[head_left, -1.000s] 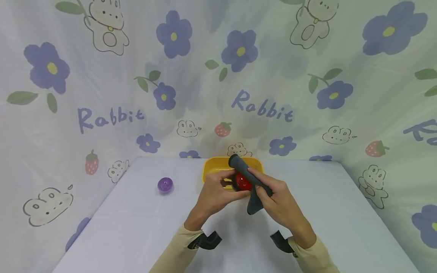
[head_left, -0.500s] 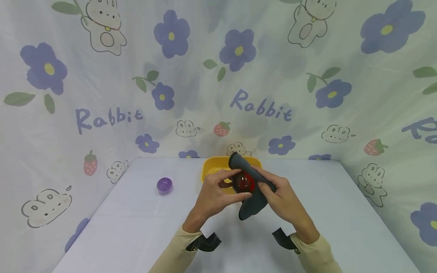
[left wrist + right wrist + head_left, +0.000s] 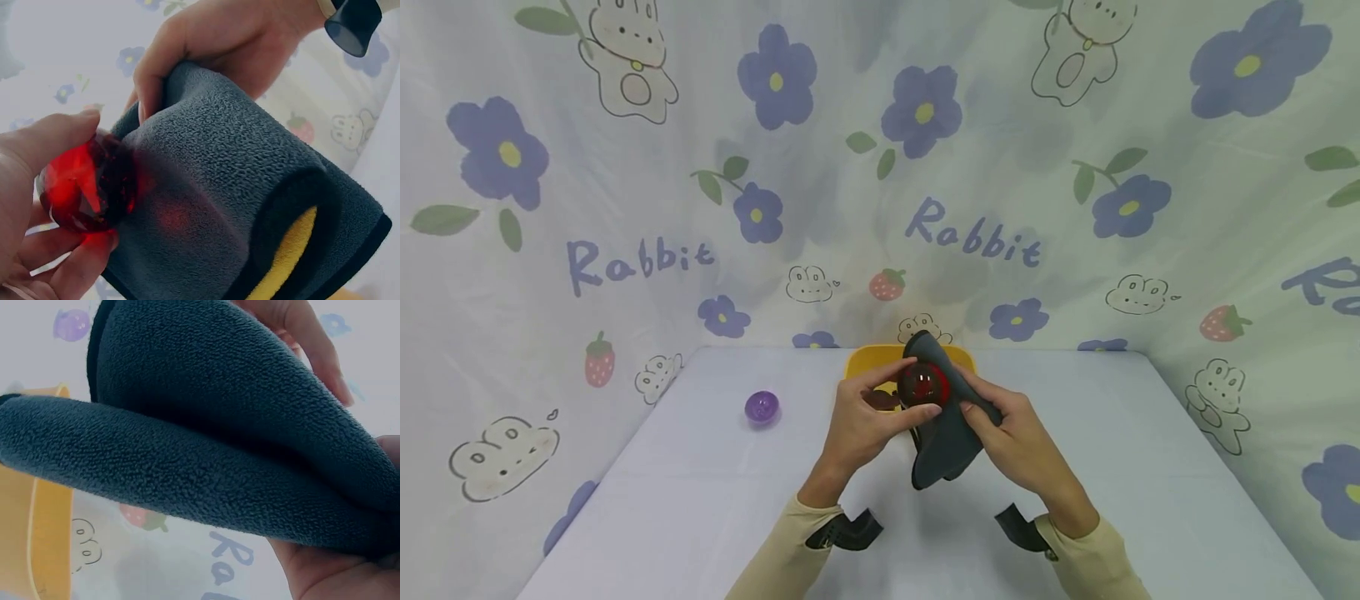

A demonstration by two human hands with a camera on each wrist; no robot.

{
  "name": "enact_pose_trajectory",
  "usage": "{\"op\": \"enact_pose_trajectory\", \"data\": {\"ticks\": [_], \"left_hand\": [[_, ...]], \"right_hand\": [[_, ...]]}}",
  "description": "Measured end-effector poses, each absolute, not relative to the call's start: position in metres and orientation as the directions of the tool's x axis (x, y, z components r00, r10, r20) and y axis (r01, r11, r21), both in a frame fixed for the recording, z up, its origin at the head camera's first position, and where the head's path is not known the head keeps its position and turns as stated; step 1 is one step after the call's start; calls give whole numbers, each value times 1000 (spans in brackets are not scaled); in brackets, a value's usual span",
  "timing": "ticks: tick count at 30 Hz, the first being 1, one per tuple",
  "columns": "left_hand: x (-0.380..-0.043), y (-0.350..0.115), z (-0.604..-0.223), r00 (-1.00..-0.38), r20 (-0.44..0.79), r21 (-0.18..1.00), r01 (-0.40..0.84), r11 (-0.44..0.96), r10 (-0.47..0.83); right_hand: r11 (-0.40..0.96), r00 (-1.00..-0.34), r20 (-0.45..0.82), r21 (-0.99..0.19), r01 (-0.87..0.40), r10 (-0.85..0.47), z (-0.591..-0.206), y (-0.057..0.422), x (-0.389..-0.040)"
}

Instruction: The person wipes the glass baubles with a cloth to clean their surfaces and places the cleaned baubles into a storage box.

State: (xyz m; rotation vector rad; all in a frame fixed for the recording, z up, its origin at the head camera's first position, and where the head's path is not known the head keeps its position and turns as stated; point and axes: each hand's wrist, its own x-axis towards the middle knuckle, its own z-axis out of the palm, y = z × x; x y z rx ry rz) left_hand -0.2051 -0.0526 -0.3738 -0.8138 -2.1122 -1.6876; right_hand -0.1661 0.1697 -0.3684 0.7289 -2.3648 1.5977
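My left hand (image 3: 857, 425) grips a small, round, see-through red glass bowl (image 3: 922, 385) between thumb and fingers, above the middle of the table. In the left wrist view the red bowl (image 3: 90, 181) lies against a fuzzy dark grey towel (image 3: 194, 150) and casts a red glow on it. My right hand (image 3: 1018, 433) pinches the folded towel (image 3: 951, 442), whose lower corner hangs down. A yellow underside of the towel shows inside a fold in the left wrist view. From the right wrist, the towel (image 3: 187, 469) fills most of the view and hides the bowl.
A yellow plastic basin (image 3: 867, 360) stands at the back of the white table (image 3: 685, 500), partly behind the hands. Left of it sits a small purple bowl (image 3: 762, 407). A patterned curtain (image 3: 835, 183) rises behind and at both sides.
The red bowl has shifted slightly left and up in my left hand, and more of its round side faces the head camera. The towel has spread, its lower corner swinging left.
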Motion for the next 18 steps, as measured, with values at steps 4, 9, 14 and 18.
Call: {"op": "enact_pose_trajectory", "data": {"ticks": [4, 9, 14, 18], "left_hand": [[-207, -52, -374, -814, 539, 812, 571, 125, 215], [-209, -53, -374, -840, 502, 838, 532, 125, 206], [-210, -54, -373, -849, 485, 843, 517, 145, 209], [-211, -55, -373, -857, 471, 839, 508, 193, 209]], "right_hand": [[312, -862, 419, -810, -497, -285, -368, 169, -165], [333, -867, 411, -806, -489, -281, -367, 168, -163], [350, -867, 413, -797, -492, -279, -364, 166, -161], [364, -860, 429, -782, -506, -275, -362, 166, -159]]}}
